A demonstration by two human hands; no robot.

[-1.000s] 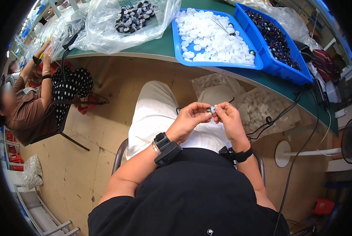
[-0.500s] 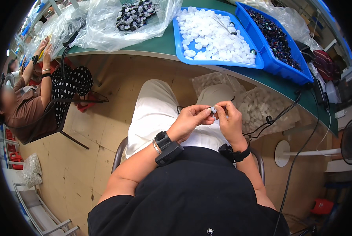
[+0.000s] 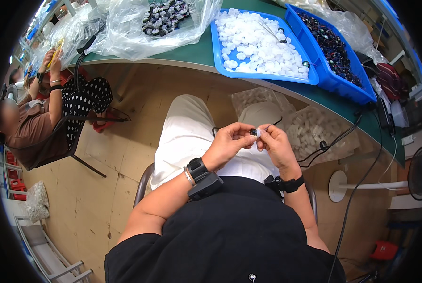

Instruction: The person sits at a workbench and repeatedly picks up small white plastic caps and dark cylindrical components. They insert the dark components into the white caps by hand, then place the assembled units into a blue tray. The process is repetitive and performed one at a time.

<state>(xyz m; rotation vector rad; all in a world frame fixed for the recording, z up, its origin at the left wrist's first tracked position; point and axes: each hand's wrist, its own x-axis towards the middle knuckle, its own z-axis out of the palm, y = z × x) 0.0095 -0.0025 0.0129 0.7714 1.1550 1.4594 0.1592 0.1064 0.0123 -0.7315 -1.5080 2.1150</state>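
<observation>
Above my lap my two hands meet at a small round part. My left hand (image 3: 227, 144) pinches its dark piece (image 3: 254, 132) between thumb and fingertips. Against that sits a small white plastic cap (image 3: 258, 134), pinched by my right hand (image 3: 279, 145); whether the two pieces are joined I cannot tell. A thin dark wire or rod (image 3: 276, 122) sticks out past the right fingers. Beyond my knees, a blue tray (image 3: 267, 78) on the table holds many white caps (image 3: 246, 40) and metal tweezers (image 3: 269, 31).
Right of the tray stands a deeper blue bin (image 3: 333, 84) of dark wired parts. A clear plastic bag (image 3: 126, 37) with dark round parts lies left on the green table (image 3: 192, 53). Bags of white pieces (image 3: 312, 129) sit under it. A co-worker (image 3: 36, 122) sits at left.
The part has turned between my fingers, so its dark side now shows beside the white cap. My right hand has tilted and shifted slightly toward me.
</observation>
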